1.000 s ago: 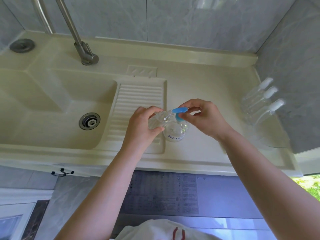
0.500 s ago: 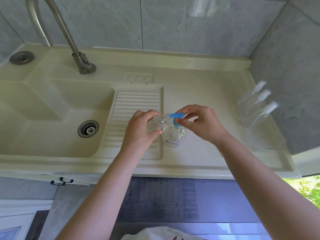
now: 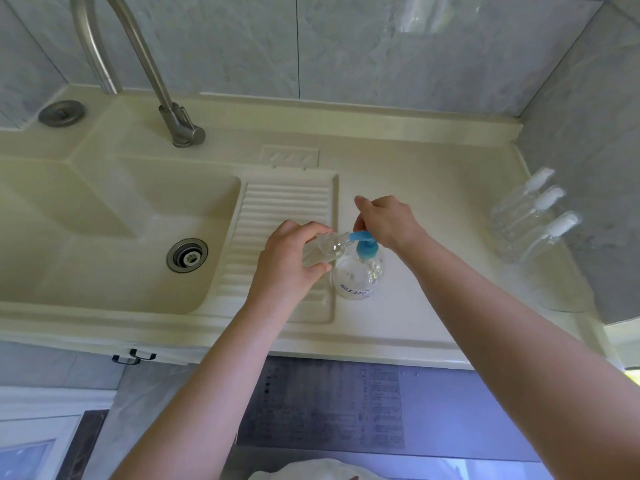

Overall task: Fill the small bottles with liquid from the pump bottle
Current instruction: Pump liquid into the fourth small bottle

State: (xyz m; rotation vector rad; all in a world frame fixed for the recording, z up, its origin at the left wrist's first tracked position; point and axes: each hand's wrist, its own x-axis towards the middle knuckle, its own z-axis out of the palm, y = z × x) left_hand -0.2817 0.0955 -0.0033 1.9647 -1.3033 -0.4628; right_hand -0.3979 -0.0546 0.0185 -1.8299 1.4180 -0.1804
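Clear plastic, a small bottle (image 3: pixel 320 249) is held tilted in the curled grip of the left hand (image 3: pixel 289 263), its mouth set at the blue spout of the pump bottle (image 3: pixel 360 271) standing on the cream tabletop (image 3: pixel 433 306). The pump head is pressed by the right hand (image 3: pixel 388 221), fingers bent over it. Three more small bottles (image 3: pixel 533 220) are seen well apart at the right wall.

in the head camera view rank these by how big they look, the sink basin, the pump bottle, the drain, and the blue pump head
1. sink basin
2. pump bottle
3. drain, nearly the bottle's size
4. pump head
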